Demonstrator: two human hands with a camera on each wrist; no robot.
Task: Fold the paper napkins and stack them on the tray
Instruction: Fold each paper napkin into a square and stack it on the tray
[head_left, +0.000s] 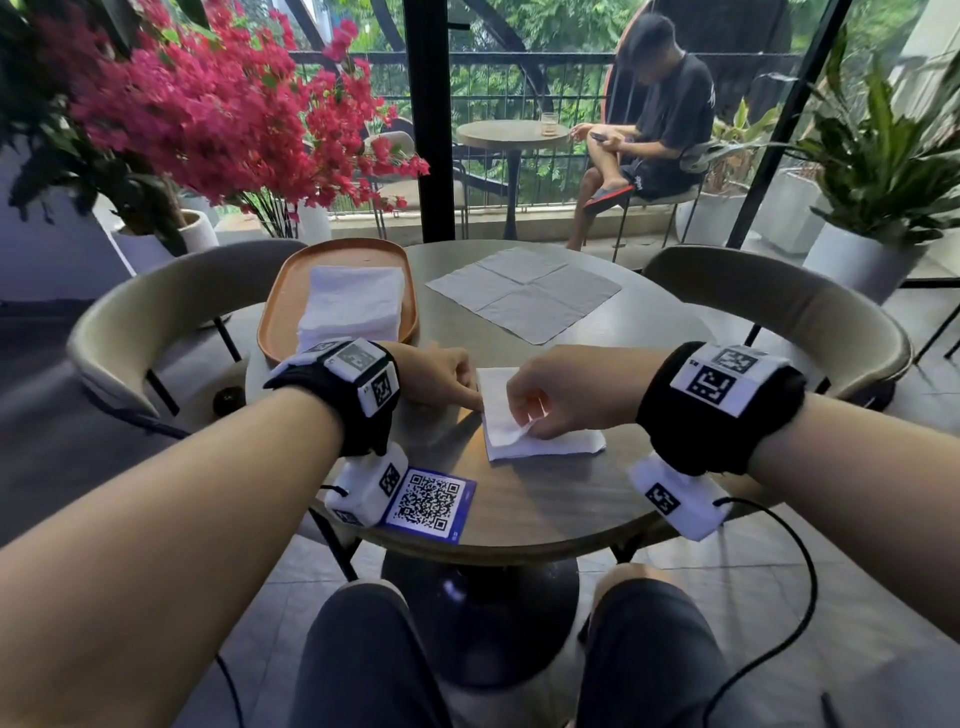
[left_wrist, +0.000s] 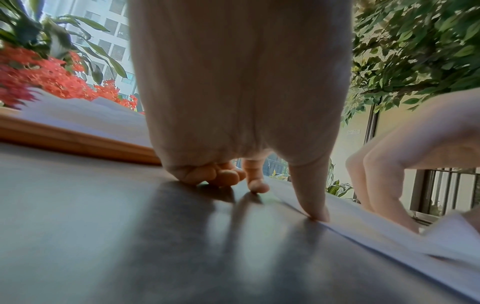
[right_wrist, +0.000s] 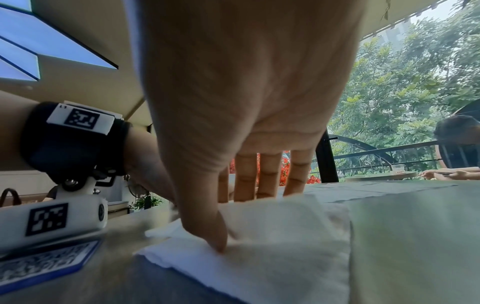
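Observation:
A folded white napkin (head_left: 545, 441) (right_wrist: 285, 236) lies near the front of the round table (head_left: 545, 499). My left hand (head_left: 447, 376) (left_wrist: 246, 102) presses one straight fingertip (left_wrist: 318, 214) on its left edge, the other fingers curled onto the table. My right hand (head_left: 566, 389) (right_wrist: 246, 102) rests on top, thumb tip (right_wrist: 219, 244) and straight fingers pressing down; a loose corner stands up beside the thumb. An orange tray (head_left: 270, 322) (left_wrist: 78, 139) at the left holds a stack of folded napkins (head_left: 353, 306) (left_wrist: 83, 117). One unfolded napkin (head_left: 524, 293) lies flat at the far side.
A blue QR card (head_left: 428, 501) (right_wrist: 39, 265) lies at the table's near left edge. Beige chairs stand on the left (head_left: 156, 312) and right (head_left: 779, 301). Beyond the glass a seated person (head_left: 660, 114) is at another small table. Potted plants stand around.

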